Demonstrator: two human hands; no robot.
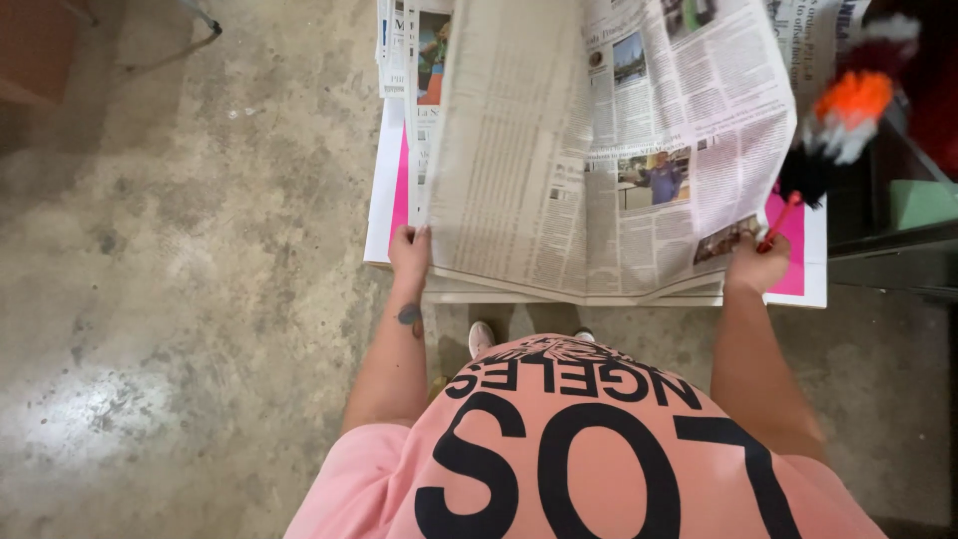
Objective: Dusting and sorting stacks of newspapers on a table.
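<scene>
newspaper [599,150] between left hand [410,252], right hand [755,266]

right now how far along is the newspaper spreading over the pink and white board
Done: some printed newspaper sheets lie at the board's left. In hand: left hand and right hand, which also grips a red-handled feather duster, hold an open sheet. Left: pink edges uncovered.

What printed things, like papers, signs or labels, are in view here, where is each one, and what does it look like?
Open newspaper: held up by the left hand and right hand; wide grey-white sheets with small colour photos.
More newspaper: lying behind, top middle; folded, grey-white.
Poster board: flat under the papers; white border, bright pink centre.
Shirt: bottom of the view; pink with large black letters.
</scene>
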